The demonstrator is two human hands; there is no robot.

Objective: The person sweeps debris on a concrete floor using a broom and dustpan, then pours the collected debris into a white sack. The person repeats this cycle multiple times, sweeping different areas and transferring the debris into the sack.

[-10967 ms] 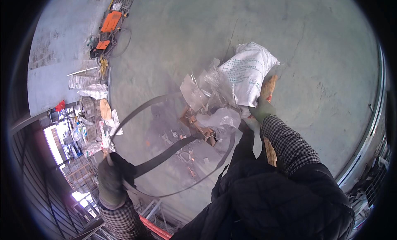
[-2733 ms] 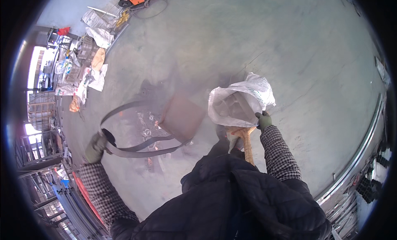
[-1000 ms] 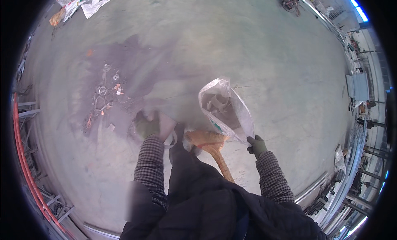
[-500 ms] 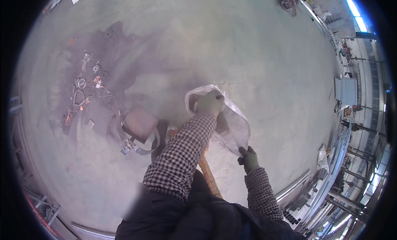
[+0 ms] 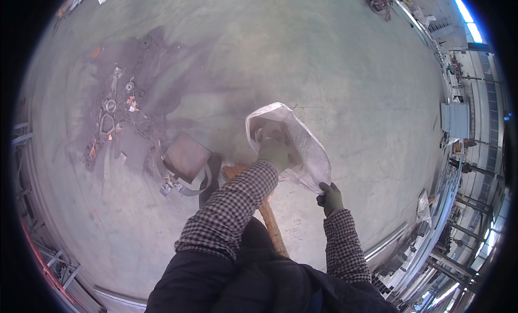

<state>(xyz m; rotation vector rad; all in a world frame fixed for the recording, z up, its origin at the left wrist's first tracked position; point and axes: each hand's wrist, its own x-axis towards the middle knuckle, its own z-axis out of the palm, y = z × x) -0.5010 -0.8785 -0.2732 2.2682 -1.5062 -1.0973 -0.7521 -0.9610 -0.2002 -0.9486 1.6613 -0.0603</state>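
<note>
A white woven sack point(image 5: 314, 157) hangs in front of me with its mouth spread wide. My right hand point(image 5: 331, 198), in a green glove, is closed on the sack's rim at the right. My left hand point(image 5: 274, 152), gloved alike, reaches into the mouth, its fingers hidden. Brownish contents just beyond that hand are too blurred to name. Under my left forearm lies a straw broom point(image 5: 272, 226), its bristles partly covered by the sleeve. Left of the broom sits a brown square metal plate point(image 5: 186, 156) with a curved grey band point(image 5: 204, 184) beside it.
Dark dust and scrap point(image 5: 109, 106), with rings and bits of wire, spread over the floor at the left. Long metal profiles point(image 5: 431, 243) line the right side, near a grey stack of sheets point(image 5: 455, 120). A reddish machine point(image 5: 381, 3) stands far off.
My left hand has moved from near the sack's far rim back toward me and down into its mouth. The opening now shows wider. My right hand keeps its hold, shifted slightly.
</note>
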